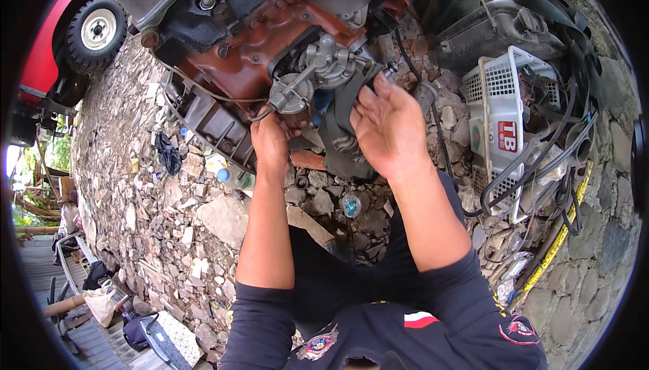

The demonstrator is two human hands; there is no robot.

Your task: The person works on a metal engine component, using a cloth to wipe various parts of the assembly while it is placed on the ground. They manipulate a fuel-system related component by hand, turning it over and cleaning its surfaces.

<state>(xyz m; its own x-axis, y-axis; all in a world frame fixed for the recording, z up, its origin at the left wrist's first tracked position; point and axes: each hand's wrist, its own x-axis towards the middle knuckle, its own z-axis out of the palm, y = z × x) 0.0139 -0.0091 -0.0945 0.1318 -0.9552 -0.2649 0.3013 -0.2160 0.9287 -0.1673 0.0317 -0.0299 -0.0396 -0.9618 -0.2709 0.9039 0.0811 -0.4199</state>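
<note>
A red-brown engine block [236,65] lies at the top, with a grey cast-metal housing [292,96] that has a round cap and fittings on its near side. My left hand [272,141] is closed around the underside of this housing, its fingertips partly hidden beneath. A wide dark belt [334,123] loops down right beside the housing. My right hand [391,126], palm turned up, has its fingers curled against the belt's edge. A metal fitting [391,69] sticks out just above my right thumb.
Loose stones [169,235] cover the ground. On the right stand a white plastic basket [487,133] with parts and hoses, a black tank [500,35] and a yellow pole [561,235] along a stone wall [595,235]. A plastic bottle [233,178] lies near my left forearm; a red vehicle's wheel [98,32] is upper left.
</note>
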